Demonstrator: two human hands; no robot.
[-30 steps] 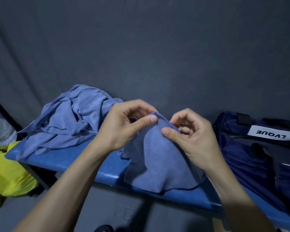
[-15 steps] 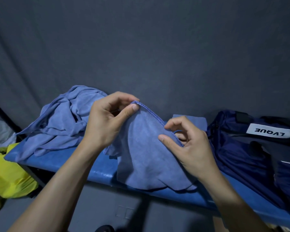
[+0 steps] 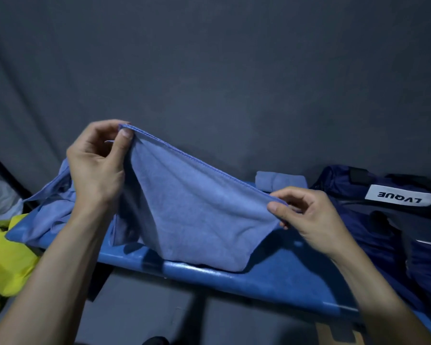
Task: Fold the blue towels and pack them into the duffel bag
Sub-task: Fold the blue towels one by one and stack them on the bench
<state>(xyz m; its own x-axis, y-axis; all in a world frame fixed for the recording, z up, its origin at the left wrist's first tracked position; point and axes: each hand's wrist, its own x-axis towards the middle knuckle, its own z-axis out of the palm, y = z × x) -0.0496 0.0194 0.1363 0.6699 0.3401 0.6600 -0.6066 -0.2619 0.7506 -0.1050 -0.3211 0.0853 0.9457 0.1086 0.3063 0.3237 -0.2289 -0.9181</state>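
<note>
We pinch the soft blue microfibre towel (image 3: 197,207) by its stitched hem, left hand (image 3: 97,165) high at centre-left, right hand (image 3: 306,215) lower, centre-right

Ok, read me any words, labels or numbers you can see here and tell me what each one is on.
"LVQUE": black capitals on a white label on the navy duffel bag at the right; it appears upside down from this view.
No other text is visible: the towel held up by both hands shows no tag or print.
</note>
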